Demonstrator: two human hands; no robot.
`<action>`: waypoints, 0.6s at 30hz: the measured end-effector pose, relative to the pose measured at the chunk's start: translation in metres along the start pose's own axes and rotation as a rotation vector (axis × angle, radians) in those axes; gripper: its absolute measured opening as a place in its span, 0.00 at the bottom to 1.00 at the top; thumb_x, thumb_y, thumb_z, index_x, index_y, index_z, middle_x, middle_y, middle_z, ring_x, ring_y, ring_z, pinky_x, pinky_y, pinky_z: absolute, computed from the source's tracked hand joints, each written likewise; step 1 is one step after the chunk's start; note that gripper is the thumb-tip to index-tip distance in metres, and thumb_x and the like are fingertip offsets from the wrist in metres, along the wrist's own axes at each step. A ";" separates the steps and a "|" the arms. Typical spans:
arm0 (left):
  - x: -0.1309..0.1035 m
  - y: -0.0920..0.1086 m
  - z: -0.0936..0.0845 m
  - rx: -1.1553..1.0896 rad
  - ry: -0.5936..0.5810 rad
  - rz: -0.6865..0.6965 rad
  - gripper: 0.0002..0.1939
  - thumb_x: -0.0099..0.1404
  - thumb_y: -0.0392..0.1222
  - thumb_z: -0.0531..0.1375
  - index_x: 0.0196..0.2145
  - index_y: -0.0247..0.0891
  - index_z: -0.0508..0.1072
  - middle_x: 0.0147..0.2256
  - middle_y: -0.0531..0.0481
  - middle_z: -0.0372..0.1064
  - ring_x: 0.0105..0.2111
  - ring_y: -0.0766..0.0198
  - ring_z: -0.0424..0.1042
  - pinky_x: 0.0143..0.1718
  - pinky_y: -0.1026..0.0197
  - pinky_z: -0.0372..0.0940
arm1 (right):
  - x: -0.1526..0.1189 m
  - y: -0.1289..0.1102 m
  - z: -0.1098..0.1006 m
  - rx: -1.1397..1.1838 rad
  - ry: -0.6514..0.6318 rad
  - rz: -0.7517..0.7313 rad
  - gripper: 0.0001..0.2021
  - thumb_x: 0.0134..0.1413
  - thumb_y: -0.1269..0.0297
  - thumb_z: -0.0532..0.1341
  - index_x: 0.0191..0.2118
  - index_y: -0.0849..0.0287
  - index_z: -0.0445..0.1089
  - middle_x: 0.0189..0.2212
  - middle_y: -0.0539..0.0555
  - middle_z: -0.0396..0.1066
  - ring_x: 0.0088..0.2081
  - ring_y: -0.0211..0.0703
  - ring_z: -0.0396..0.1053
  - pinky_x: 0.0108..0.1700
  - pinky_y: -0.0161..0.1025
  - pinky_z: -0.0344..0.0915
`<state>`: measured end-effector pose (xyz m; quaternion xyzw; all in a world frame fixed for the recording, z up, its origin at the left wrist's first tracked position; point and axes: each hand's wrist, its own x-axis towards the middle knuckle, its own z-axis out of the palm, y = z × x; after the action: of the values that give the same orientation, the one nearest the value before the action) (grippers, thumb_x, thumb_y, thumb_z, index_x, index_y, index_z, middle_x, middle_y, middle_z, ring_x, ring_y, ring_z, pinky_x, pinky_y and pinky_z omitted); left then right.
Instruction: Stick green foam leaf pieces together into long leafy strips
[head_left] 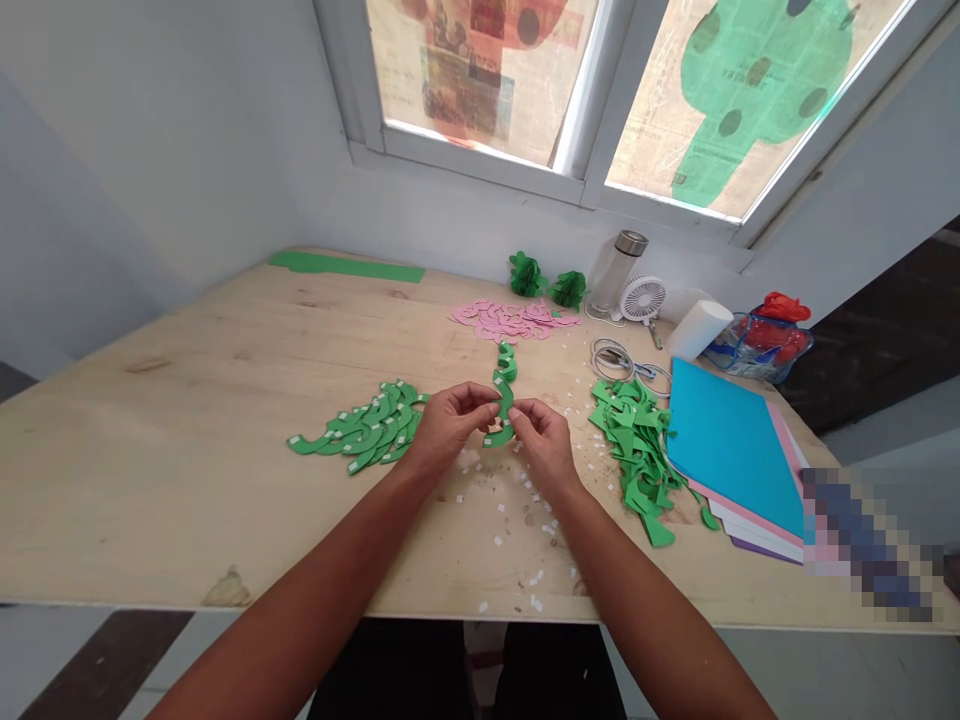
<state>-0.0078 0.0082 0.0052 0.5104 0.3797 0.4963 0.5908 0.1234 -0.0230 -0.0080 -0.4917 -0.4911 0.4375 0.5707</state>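
Observation:
A curved green paper piece (505, 402) with small white squares on it is held upright between my two hands, over the middle of the table. My left hand (459, 420) pinches its left edge, and my right hand (541, 432) pinches it from the right, lower down. Just beyond it lie more green curved pieces (508, 362). To the left of my left hand spreads a pile of green curved pieces (375, 425), also dotted with white squares. Small white paper bits (499, 508) are scattered on the table near my wrists.
Pink cutouts (514, 320) and two green paper shapes (527, 275) lie farther back. Green scraps (637, 450), scissors (613, 355) and coloured sheets (735, 440) are on the right. A bottle (616, 275), small fan (643, 298), white roll (699, 330) and basket (765, 345) stand behind.

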 end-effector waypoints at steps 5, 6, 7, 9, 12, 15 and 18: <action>0.001 -0.001 0.000 0.026 0.070 0.032 0.11 0.46 0.42 0.66 0.28 0.34 0.73 0.21 0.53 0.69 0.21 0.68 0.66 0.25 0.65 0.63 | 0.000 0.002 0.001 -0.085 -0.022 -0.007 0.08 0.45 0.62 0.60 0.32 0.60 0.69 0.24 0.50 0.70 0.27 0.38 0.66 0.29 0.34 0.63; 0.000 -0.001 0.000 0.027 0.071 0.031 0.11 0.46 0.42 0.66 0.28 0.34 0.73 0.21 0.53 0.68 0.21 0.68 0.66 0.25 0.65 0.63 | 0.000 0.003 0.001 -0.103 -0.019 -0.009 0.08 0.45 0.62 0.60 0.33 0.60 0.69 0.25 0.50 0.70 0.26 0.38 0.66 0.29 0.34 0.63; 0.000 -0.001 0.000 0.025 0.066 0.026 0.12 0.46 0.42 0.66 0.29 0.34 0.73 0.22 0.53 0.69 0.22 0.68 0.66 0.25 0.65 0.63 | 0.001 0.003 0.001 -0.115 -0.015 -0.011 0.08 0.45 0.62 0.60 0.33 0.60 0.69 0.25 0.50 0.70 0.26 0.38 0.66 0.28 0.34 0.63; 0.000 -0.001 0.000 0.004 0.037 -0.001 0.14 0.46 0.42 0.67 0.31 0.34 0.73 0.23 0.52 0.69 0.23 0.67 0.67 0.26 0.65 0.63 | 0.001 0.004 0.001 -0.122 -0.003 -0.018 0.08 0.45 0.63 0.60 0.33 0.61 0.69 0.25 0.51 0.70 0.26 0.38 0.66 0.27 0.33 0.63; 0.000 -0.001 0.000 -0.039 -0.023 -0.064 0.18 0.45 0.43 0.67 0.35 0.34 0.73 0.25 0.51 0.70 0.25 0.65 0.69 0.26 0.65 0.63 | 0.002 0.005 0.000 -0.123 0.019 -0.026 0.08 0.45 0.63 0.60 0.33 0.61 0.68 0.25 0.50 0.70 0.25 0.37 0.66 0.27 0.33 0.62; 0.001 -0.002 0.000 -0.052 -0.027 -0.082 0.19 0.44 0.43 0.68 0.34 0.34 0.73 0.26 0.50 0.71 0.25 0.65 0.70 0.26 0.64 0.64 | 0.002 0.006 0.000 -0.125 0.037 -0.027 0.08 0.45 0.63 0.60 0.33 0.60 0.68 0.25 0.51 0.71 0.25 0.38 0.66 0.27 0.34 0.63; 0.002 -0.003 -0.001 -0.055 0.005 -0.065 0.18 0.43 0.44 0.68 0.32 0.34 0.73 0.25 0.49 0.71 0.23 0.65 0.69 0.26 0.64 0.64 | 0.002 0.006 0.000 -0.123 0.022 -0.030 0.09 0.46 0.61 0.60 0.34 0.60 0.69 0.25 0.51 0.71 0.25 0.39 0.67 0.28 0.35 0.64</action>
<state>-0.0076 0.0098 0.0025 0.4801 0.3839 0.4885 0.6193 0.1234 -0.0202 -0.0139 -0.5231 -0.5179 0.3925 0.5514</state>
